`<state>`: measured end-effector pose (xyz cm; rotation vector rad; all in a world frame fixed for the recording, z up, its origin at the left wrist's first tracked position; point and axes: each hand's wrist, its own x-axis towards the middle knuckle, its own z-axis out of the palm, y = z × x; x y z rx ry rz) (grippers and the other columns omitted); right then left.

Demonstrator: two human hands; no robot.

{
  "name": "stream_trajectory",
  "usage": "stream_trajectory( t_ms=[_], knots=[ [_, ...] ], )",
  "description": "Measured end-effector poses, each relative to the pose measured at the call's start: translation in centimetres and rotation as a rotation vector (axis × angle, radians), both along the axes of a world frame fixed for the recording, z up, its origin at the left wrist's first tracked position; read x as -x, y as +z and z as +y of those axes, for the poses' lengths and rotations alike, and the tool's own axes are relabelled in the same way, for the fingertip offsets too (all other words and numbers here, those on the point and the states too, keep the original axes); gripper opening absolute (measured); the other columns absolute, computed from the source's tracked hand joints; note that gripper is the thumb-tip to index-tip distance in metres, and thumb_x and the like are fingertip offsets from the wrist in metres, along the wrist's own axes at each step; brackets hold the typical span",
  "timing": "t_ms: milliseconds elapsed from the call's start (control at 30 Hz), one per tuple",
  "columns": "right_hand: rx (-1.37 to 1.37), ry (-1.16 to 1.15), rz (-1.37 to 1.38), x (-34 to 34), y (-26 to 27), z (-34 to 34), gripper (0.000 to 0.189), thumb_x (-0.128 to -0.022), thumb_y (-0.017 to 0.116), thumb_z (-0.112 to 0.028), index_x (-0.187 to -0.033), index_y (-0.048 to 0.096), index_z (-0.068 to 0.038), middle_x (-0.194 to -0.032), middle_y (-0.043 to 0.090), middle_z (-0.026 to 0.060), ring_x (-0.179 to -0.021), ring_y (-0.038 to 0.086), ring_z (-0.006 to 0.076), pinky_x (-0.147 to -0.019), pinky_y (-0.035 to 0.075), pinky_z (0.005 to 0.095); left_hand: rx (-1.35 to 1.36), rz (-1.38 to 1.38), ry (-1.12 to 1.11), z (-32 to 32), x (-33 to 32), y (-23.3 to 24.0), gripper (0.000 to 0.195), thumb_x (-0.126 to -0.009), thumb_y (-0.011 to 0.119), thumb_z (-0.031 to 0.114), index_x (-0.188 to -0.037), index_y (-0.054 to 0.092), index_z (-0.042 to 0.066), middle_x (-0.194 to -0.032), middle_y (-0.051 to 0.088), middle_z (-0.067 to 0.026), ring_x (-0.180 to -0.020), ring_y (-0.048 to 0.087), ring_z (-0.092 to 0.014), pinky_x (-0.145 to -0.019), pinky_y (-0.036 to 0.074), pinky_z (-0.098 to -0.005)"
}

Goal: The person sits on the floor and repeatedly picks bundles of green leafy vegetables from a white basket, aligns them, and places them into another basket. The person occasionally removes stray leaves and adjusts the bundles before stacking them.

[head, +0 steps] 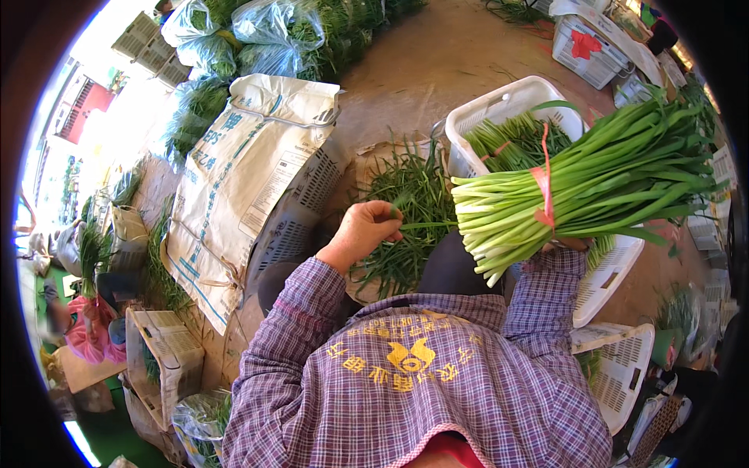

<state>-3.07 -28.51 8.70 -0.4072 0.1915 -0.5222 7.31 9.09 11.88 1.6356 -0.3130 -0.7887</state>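
Note:
My left hand (366, 227) pinches a thin green leaf (430, 224) that stretches across to the pale stem ends of a big bunch of garlic chives (509, 205). A pinkish-red tie (545, 196) circles the bunch around its middle. Mostly hidden under the bunch, my right hand (572, 243) supports it. The stems point left and the green leaves fan out to the upper right. Below lies a heap of loose green leaves (404, 193) on the floor. Behind the bunch, a white plastic crate (497, 105) contains more tied chives (515, 143).
A printed paper sack (234, 158) covers a slatted crate (292, 216) on the left. Plastic-bagged greens (275, 38) are piled at the back. Another white crate (620, 374) stands at lower right. On the far left, a person in pink (93, 327) holds a bundle of greens (90, 257).

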Motion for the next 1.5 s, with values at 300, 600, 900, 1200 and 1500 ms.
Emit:
stream_trajectory(
  t_ms=[300, 600, 900, 1200, 1500],
  knots=[
    [0.03, 0.071, 0.058, -1.5, -0.3, -1.3, 0.044, -0.098, 0.054, -0.026, -0.132, 0.054, 0.003, -0.124, 0.064, 0.0174, -0.11, 0.065, 0.0285, -0.101, 0.051, 0.042, -0.72, -0.586, -0.28, 1.4, 0.5, -2.0, 0.037, -0.084, 0.067, 0.018, -0.113, 0.066, -0.005, -0.112, 0.068, -0.0226, -0.106, 0.064, -0.036, -0.095, 0.05, -0.0424],
    [0.189, 0.528, 0.169, -8.5, 3.0, 6.9, 0.045, -0.098, 0.053, -0.027, -0.132, 0.054, 0.003, -0.124, 0.064, 0.0177, -0.11, 0.064, 0.029, -0.102, 0.05, 0.0431, 0.153, 0.063, -0.097, -2.7, 2.8, 6.6, 0.077, -0.087, 0.066, 0.055, -0.138, 0.052, -0.002, -0.124, 0.063, -0.0137, -0.113, 0.058, -0.023, -0.099, 0.046, -0.0371],
    [0.403, 0.799, 0.166, -15.5, 4.7, 19.9, 0.043, -0.099, 0.048, -0.025, -0.13, 0.056, 0.003, -0.126, 0.063, 0.0179, -0.11, 0.064, 0.0311, -0.1, 0.05, 0.0441, 0.353, 0.149, 0.561, 2.7, 5.9, 4.9, 0.084, -0.066, 0.09, 0.022, -0.125, 0.041, -0.01, -0.114, 0.061, -0.0192, -0.098, 0.066, -0.027, -0.081, 0.057, -0.0394],
    [0.746, 0.643, -0.107, -15.6, 10.7, 32.6, 0.047, -0.097, 0.054, -0.023, -0.134, 0.048, 0.006, -0.133, 0.056, 0.0172, -0.115, 0.058, 0.0268, -0.101, 0.046, 0.0396, 0.456, -0.269, 0.784, 14.5, 4.0, 10.1, 0.101, -0.053, 0.093, 0.017, -0.135, 0.038, -0.006, -0.12, 0.063, -0.0183, -0.114, 0.06, -0.026, -0.099, 0.048, -0.0357],
    [0.64, 1.088, -0.444, -12.3, 11.8, 40.7, 0.054, -0.092, 0.061, -0.014, -0.142, 0.046, -0.002, -0.138, 0.054, 0.0118, -0.122, 0.055, 0.0246, -0.108, 0.04, 0.0387, 0.048, -0.787, 0.678, 30.4, 13.8, 17.2, 0.073, -0.062, 0.085, 0.016, -0.128, 0.056, 0.004, -0.117, 0.067, -0.0149, -0.11, 0.063, -0.024, -0.097, 0.049, -0.0349]
  ],
)
